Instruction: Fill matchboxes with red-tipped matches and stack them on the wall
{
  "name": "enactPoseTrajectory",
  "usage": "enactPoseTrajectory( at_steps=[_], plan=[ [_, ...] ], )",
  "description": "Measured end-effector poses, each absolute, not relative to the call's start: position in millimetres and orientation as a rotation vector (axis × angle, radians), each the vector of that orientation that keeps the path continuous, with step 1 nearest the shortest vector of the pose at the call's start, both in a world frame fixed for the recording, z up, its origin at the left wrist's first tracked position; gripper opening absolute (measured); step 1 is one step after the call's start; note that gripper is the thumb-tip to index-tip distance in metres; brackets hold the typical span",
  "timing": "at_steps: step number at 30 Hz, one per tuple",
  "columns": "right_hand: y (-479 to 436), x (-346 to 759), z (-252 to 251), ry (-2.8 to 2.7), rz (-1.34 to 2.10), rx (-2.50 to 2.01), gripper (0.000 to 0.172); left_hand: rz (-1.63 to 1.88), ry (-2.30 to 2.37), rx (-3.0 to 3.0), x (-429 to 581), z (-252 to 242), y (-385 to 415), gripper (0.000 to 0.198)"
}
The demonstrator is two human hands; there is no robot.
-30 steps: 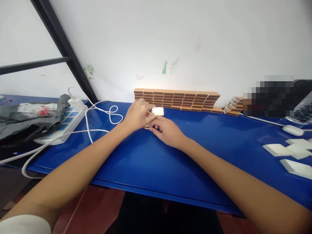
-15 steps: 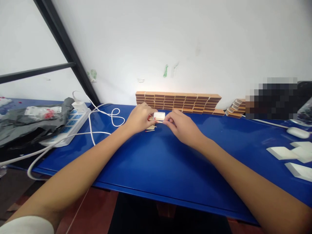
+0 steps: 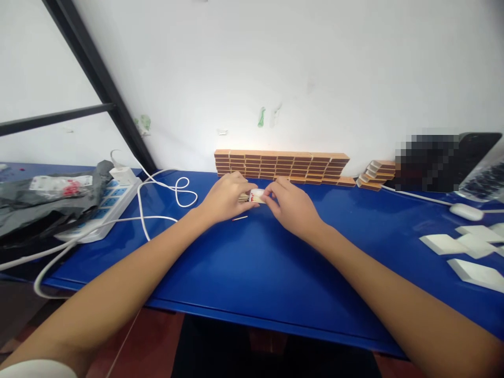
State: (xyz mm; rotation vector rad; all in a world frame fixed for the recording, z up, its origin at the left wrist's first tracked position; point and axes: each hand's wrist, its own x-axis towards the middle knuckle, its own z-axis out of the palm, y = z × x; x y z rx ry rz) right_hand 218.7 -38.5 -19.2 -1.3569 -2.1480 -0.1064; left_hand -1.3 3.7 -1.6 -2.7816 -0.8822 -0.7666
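Note:
My left hand [image 3: 227, 197] grips a small white matchbox tray [image 3: 258, 192] between thumb and fingers, above the blue table. Matches [image 3: 256, 199] with red heads show at the tray, heads toward the left. Closed in a pinch, my right hand [image 3: 290, 202] has its fingertips on the right ends of these matches at the tray; the exact contact is partly hidden. Loose matches [image 3: 243, 198] lie partly covered by my left hand. One single match [image 3: 240, 218] rests on the table just in front of it.
Stacked matchbox sleeves [image 3: 275, 165] line the wall, with a smaller pile [image 3: 376, 176] to the right. White empty trays [image 3: 476, 274] lie at the right. A power strip [image 3: 114, 207], white cables [image 3: 144, 210] and a grey plastic bag [image 3: 51, 205] occupy the left.
My right hand has moved in over the tray, and red match heads now show more plainly in it. The left hand has shifted slightly nearer, covering more loose matches. The view has turned slightly.

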Motion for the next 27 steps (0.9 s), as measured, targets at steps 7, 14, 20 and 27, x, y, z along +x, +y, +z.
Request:
enactPoseTrajectory(
  at_steps=[7,14,20,27],
  plan=[
    [-45,216,-20,-2.163,-0.037,-1.146,0.009,-0.772,-1.001,-2.687,-3,1,6,0.027],
    [-44,200,-33,-2.386,0.208,-1.087,0.016,-0.819,-1.163,-2.571,-8,5,12,0.024],
    [-43,194,-37,-2.348,0.315,-1.081,0.013,-0.867,-1.143,-2.57,-7,8,9,0.022],
    [-50,187,-33,-2.313,0.377,-1.051,0.007,-0.815,-1.156,-2.582,-5,6,8,0.023]
  ],
)
